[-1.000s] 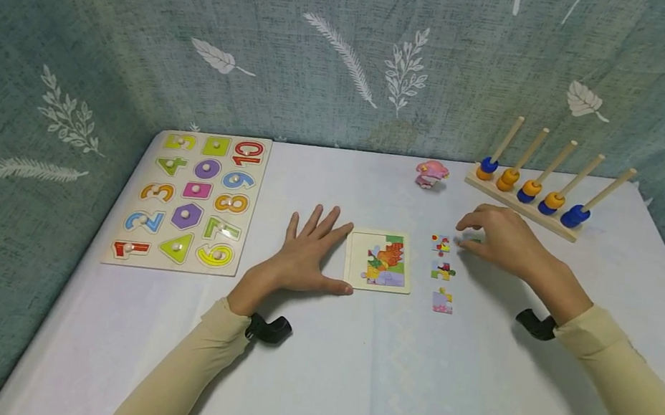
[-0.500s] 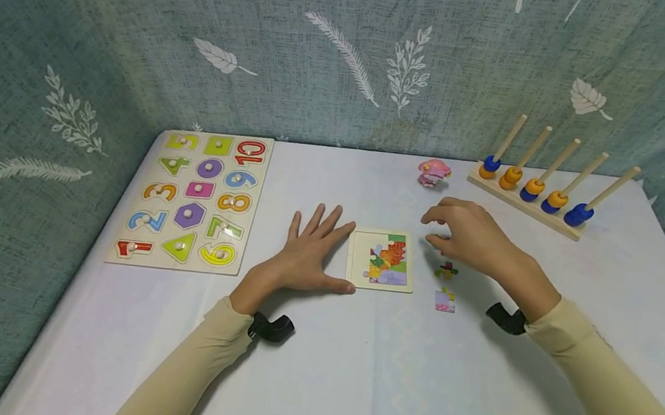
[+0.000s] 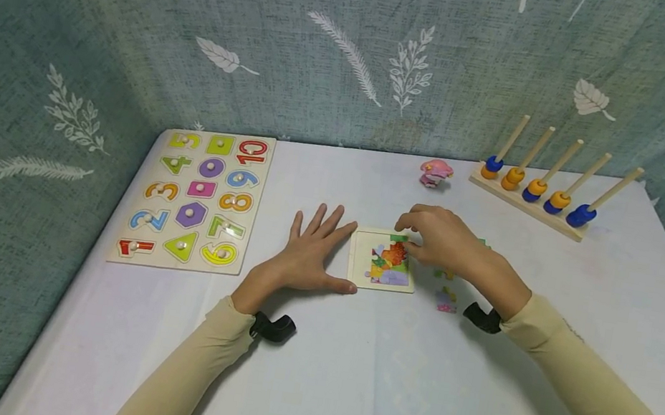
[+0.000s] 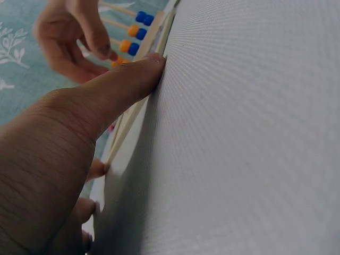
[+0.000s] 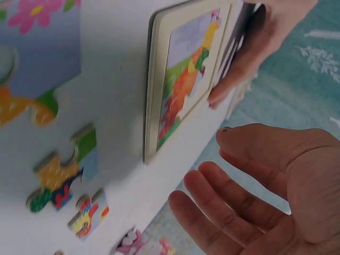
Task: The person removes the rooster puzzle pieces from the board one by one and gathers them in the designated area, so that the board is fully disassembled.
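One shallow puzzle tray (image 3: pixel 360 255) on the table holds a partly filled picture: orange-red, green and lilac pieces are fitted toward its right side, and its left part shows pale bare wood. Loose on the table to the tray's right lie a lilac piece (image 5: pixel 42 53) with a pink flower, a yellow-orange piece (image 5: pixel 56 172), and a small bright piece (image 5: pixel 89 215). The left hand (image 3: pixel 305 257) has its fingers spread apart, index finger and thumb at the tray's left edge. Over the tray's right edge is the right hand (image 3: pixel 442 236), fingers loosely bent and apart. Left of the tray, a knobbed board (image 3: pixel 161 260) carries coloured shapes and numerals readable as 1 to 10. Behind the tray and rightward stand a pink figurine (image 3: pixel 436 172) and a five-peg stand (image 3: pixel 564 227) with blue and orange rings.
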The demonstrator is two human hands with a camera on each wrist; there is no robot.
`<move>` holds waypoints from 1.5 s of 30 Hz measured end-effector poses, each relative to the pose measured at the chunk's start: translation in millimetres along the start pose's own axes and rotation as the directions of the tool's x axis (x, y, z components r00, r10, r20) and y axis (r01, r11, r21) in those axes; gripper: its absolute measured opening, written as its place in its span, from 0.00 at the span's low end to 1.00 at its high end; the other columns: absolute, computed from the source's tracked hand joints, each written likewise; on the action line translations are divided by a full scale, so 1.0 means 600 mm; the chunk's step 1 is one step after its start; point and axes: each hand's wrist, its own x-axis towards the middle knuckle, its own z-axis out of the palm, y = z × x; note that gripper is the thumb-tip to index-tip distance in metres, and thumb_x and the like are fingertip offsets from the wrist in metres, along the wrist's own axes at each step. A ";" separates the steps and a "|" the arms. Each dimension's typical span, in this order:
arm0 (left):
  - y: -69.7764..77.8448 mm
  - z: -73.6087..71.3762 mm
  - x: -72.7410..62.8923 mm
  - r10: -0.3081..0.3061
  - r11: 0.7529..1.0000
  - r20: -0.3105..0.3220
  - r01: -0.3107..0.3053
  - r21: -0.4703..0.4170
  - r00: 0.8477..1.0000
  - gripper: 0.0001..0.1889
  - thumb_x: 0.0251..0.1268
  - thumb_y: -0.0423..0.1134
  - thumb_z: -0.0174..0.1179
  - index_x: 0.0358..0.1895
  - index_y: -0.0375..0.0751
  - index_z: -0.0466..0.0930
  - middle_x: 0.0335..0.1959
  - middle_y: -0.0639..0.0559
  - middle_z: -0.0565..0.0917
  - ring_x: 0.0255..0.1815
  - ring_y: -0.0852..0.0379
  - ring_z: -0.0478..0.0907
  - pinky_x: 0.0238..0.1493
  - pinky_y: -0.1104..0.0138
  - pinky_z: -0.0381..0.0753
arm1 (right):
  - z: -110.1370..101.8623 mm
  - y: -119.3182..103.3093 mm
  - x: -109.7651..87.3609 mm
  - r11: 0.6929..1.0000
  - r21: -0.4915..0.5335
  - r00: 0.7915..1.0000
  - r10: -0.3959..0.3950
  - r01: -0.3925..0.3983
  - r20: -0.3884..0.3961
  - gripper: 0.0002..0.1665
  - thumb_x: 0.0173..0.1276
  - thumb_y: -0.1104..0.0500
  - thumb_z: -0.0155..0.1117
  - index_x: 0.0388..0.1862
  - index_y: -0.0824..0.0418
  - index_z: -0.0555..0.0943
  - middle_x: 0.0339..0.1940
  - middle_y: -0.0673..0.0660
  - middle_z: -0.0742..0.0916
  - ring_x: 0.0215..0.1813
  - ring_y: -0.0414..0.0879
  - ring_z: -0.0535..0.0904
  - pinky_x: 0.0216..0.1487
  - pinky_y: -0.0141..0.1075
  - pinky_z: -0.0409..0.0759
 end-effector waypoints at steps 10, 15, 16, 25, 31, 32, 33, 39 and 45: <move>0.000 -0.002 -0.001 0.001 1.000 0.008 -0.001 -0.006 1.000 0.60 0.48 0.73 0.67 0.82 0.52 0.49 0.83 0.46 0.38 0.81 0.42 0.26 0.70 0.38 0.22 | 0.022 -0.016 0.014 0.999 -0.005 0.998 -0.039 0.039 0.045 0.15 0.62 0.64 0.72 0.49 0.64 0.87 0.45 0.59 0.86 0.45 0.52 0.82 0.50 0.49 0.79; 0.001 -0.004 -0.002 0.003 1.000 0.014 -0.003 -0.009 1.000 0.59 0.49 0.72 0.67 0.82 0.52 0.49 0.82 0.45 0.38 0.81 0.42 0.26 0.71 0.38 0.22 | 0.029 -0.022 0.017 0.998 -0.008 0.997 -0.055 0.056 0.046 0.15 0.62 0.63 0.73 0.49 0.63 0.87 0.45 0.58 0.86 0.39 0.47 0.79 0.44 0.44 0.79; 0.001 -0.004 -0.002 0.003 1.000 0.015 -0.003 -0.010 1.000 0.59 0.49 0.72 0.67 0.82 0.52 0.49 0.82 0.46 0.38 0.81 0.42 0.26 0.71 0.38 0.22 | 0.030 -0.023 0.018 0.998 -0.009 0.997 -0.059 0.059 0.043 0.15 0.62 0.63 0.73 0.49 0.63 0.87 0.45 0.58 0.86 0.38 0.46 0.78 0.42 0.43 0.78; -0.001 -0.002 0.000 0.007 1.000 0.018 -0.007 -0.006 1.000 0.60 0.49 0.73 0.67 0.82 0.52 0.48 0.82 0.46 0.37 0.80 0.42 0.25 0.70 0.39 0.21 | 0.037 -0.031 0.021 0.998 -0.016 0.995 -0.065 0.066 0.077 0.20 0.58 0.58 0.77 0.49 0.61 0.86 0.42 0.57 0.85 0.33 0.45 0.73 0.35 0.39 0.74; -0.001 -0.003 -0.001 0.003 1.000 0.024 -0.003 -0.003 1.000 0.60 0.49 0.73 0.66 0.82 0.53 0.48 0.82 0.46 0.37 0.80 0.42 0.25 0.70 0.38 0.21 | 0.042 -0.039 0.024 0.997 -0.050 0.990 -0.055 0.062 0.130 0.24 0.54 0.53 0.81 0.49 0.59 0.86 0.41 0.55 0.84 0.36 0.45 0.75 0.41 0.43 0.77; -0.001 -0.003 -0.001 0.003 1.000 0.025 -0.003 -0.002 1.000 0.60 0.49 0.73 0.66 0.82 0.53 0.48 0.82 0.46 0.37 0.80 0.42 0.25 0.70 0.38 0.21 | 0.043 -0.040 0.024 0.997 -0.057 0.990 -0.052 0.060 0.134 0.24 0.54 0.52 0.81 0.48 0.59 0.86 0.41 0.54 0.84 0.37 0.46 0.76 0.42 0.44 0.77; -0.001 -0.003 -0.001 0.003 1.000 0.025 -0.003 -0.002 1.000 0.60 0.50 0.73 0.66 0.82 0.53 0.48 0.82 0.46 0.37 0.80 0.42 0.25 0.70 0.38 0.21 | 0.044 -0.041 0.024 0.996 -0.065 0.989 -0.048 0.057 0.137 0.23 0.54 0.52 0.81 0.48 0.58 0.86 0.41 0.54 0.83 0.37 0.46 0.76 0.43 0.45 0.78; -0.001 -0.002 -0.001 0.001 1.000 0.022 0.000 -0.009 1.000 0.59 0.50 0.73 0.66 0.82 0.53 0.48 0.82 0.46 0.37 0.80 0.42 0.25 0.70 0.39 0.21 | 0.047 -0.045 0.026 0.994 -0.093 0.989 -0.037 0.051 0.142 0.22 0.54 0.52 0.81 0.46 0.57 0.86 0.40 0.54 0.83 0.38 0.46 0.76 0.43 0.44 0.78; -0.001 -0.002 -0.001 0.000 1.000 0.019 0.000 0.006 1.000 0.59 0.50 0.74 0.65 0.82 0.53 0.48 0.83 0.46 0.37 0.80 0.42 0.25 0.70 0.39 0.22 | 0.048 -0.046 0.029 0.994 -0.094 0.988 -0.045 0.059 0.149 0.22 0.53 0.54 0.82 0.46 0.58 0.86 0.38 0.54 0.83 0.38 0.47 0.76 0.42 0.43 0.77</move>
